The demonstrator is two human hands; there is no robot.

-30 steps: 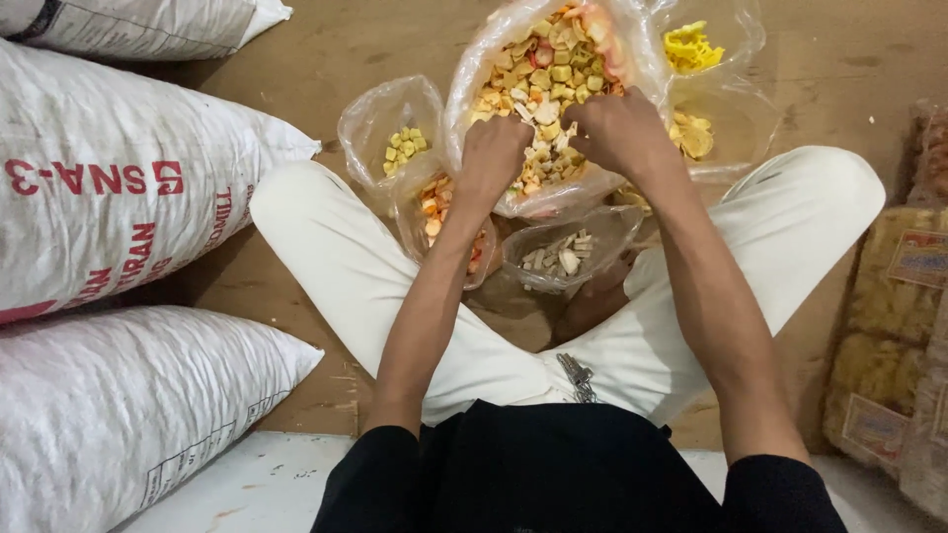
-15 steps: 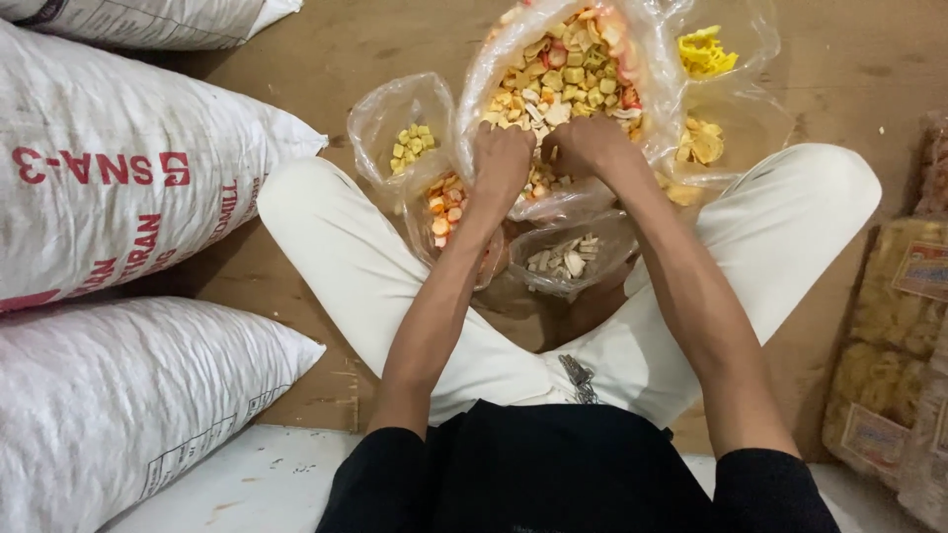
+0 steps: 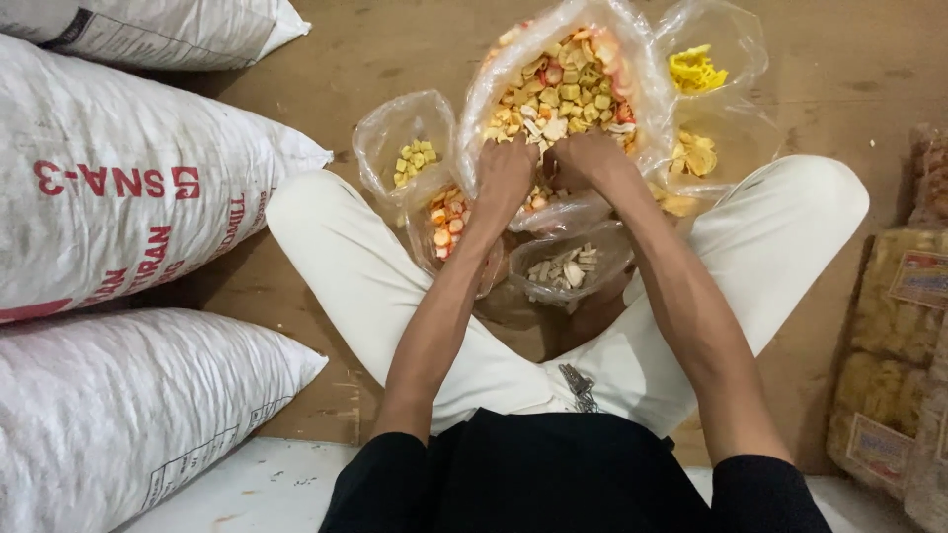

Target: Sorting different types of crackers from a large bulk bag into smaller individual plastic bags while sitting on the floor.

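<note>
The large clear plastic bag of mixed yellow, white and pink cracker pieces (image 3: 563, 89) stands open on the brown wooden floor (image 3: 395, 49), just beyond the person's crossed legs in white trousers (image 3: 365, 286). Both hands are plunged into its near side: the left hand (image 3: 506, 178) and the right hand (image 3: 590, 160) sit side by side, fingers buried among the pieces, so whether each grip is closed on a handful or spread apart cannot be told.

The contents look light, dry and brittle — likely to crumble if squeezed — and the thin film is soft and slippery, so the bag is best gathered at its rim or cradled from below.

Smaller clear bags crowd around it: one with pale yellow cubes (image 3: 410, 158), one with orange and white pieces (image 3: 446, 222), one with grey-white chips (image 3: 565, 268), one with bright yellow curls (image 3: 696, 69). White woven sacks (image 3: 128, 197) lie at the left; packaged snacks (image 3: 894, 345) at the right are cut off by the frame — their contents are hard to make out.
</note>
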